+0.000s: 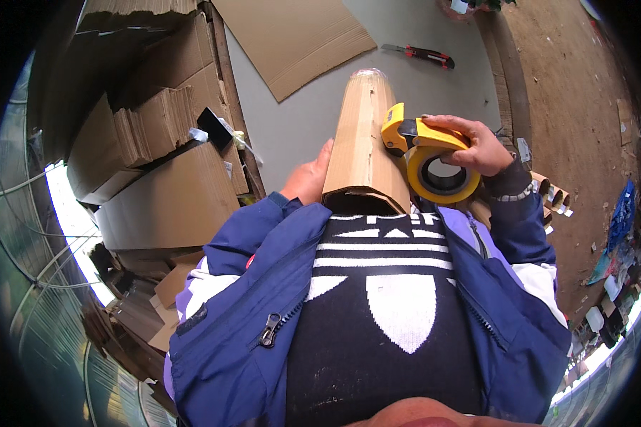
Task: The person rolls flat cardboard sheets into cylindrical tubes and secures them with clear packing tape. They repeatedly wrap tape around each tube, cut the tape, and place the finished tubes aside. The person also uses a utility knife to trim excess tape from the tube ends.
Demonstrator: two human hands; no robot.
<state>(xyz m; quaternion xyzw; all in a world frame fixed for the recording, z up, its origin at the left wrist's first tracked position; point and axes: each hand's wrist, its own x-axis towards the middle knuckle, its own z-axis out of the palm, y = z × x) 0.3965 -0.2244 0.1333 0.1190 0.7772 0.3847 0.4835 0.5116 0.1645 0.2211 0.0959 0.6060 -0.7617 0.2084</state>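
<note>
A folded cardboard sleeve (363, 135) lies lengthwise in front of my chest, its near end gaping and clear plastic showing at its far tip. My left hand (309, 175) presses along the sleeve's left side; its fingertips are hidden against the cardboard. In my right hand (477, 146) is a yellow tape dispenser (427, 133), gripped by its handle, with a large tape roll (470, 186) below. The dispenser's head is close to the sleeve's right side; whether it touches, I cannot tell.
A flat cardboard sheet (299, 43) lies on the grey table (434, 85), left of a red and black utility knife (420, 55). Stacked cardboard (167, 188) crowds the left. Several cardboard tubes (550, 193) lie beyond my right wrist. Brown floor (570, 92) stretches along the right.
</note>
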